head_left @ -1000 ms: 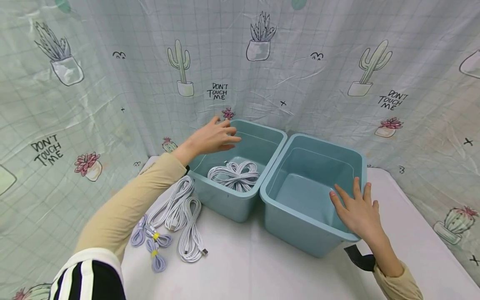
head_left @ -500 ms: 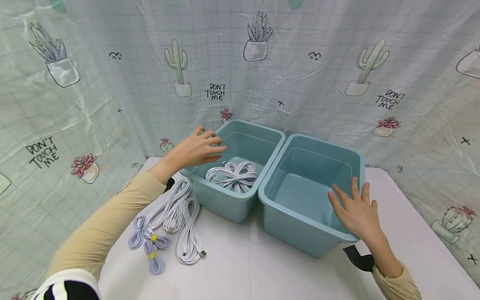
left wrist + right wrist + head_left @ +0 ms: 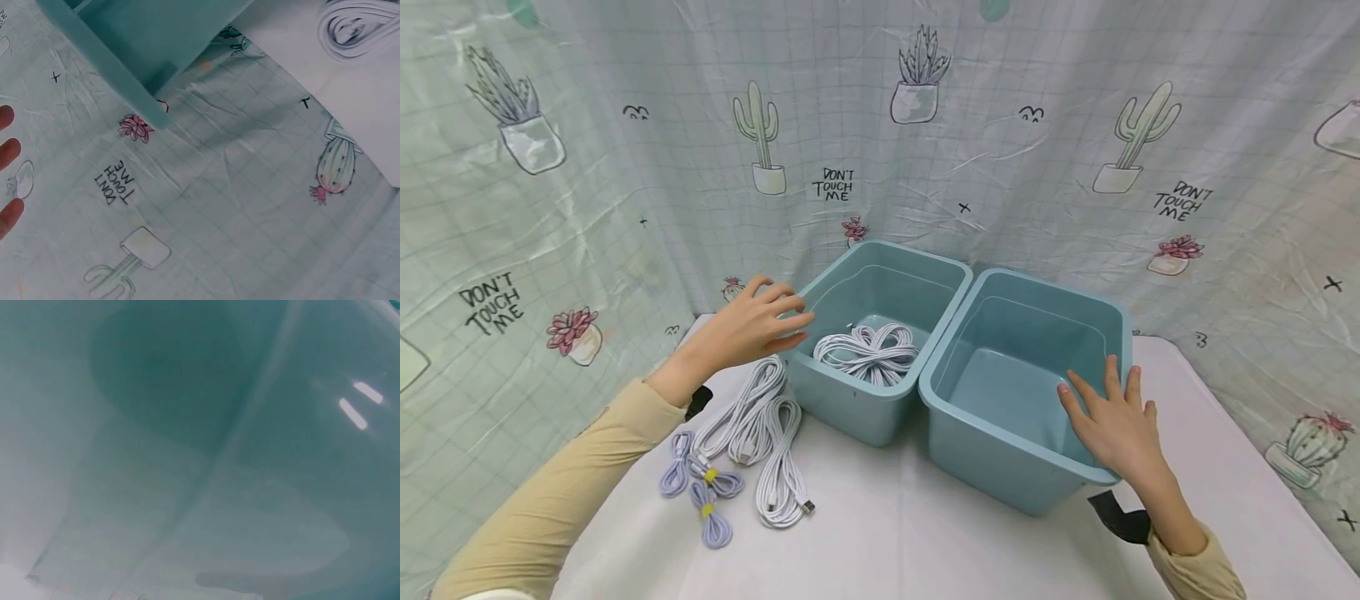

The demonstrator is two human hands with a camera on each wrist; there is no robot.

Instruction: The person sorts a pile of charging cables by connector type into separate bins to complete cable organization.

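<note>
My left hand (image 3: 748,321), relaxed and holding nothing, hovers near the left edge of the left blue bin (image 3: 842,404). In the left wrist view its fingertips (image 3: 9,153) show at the left edge. Bundled white cables (image 3: 872,354) lie on that bin's floor. My right hand (image 3: 1116,433) is spread over the right rim of the right blue bin (image 3: 992,458), fingers reaching over its inside. The right wrist view is filled by the smooth blue wall (image 3: 300,456) of the bin. Outside the left bin, long coiled white cables (image 3: 782,479) lie on the table.
Several small lilac cable coils (image 3: 711,525), some with yellow ties, lie left of the white cables on the white table (image 3: 880,542). A curtain (image 3: 685,208) printed with cacti stands close behind the bins and along both sides.
My left hand has drawn back from over the left bin, moving left and down toward its edge. My right hand has stayed at the right bin's rim.
</note>
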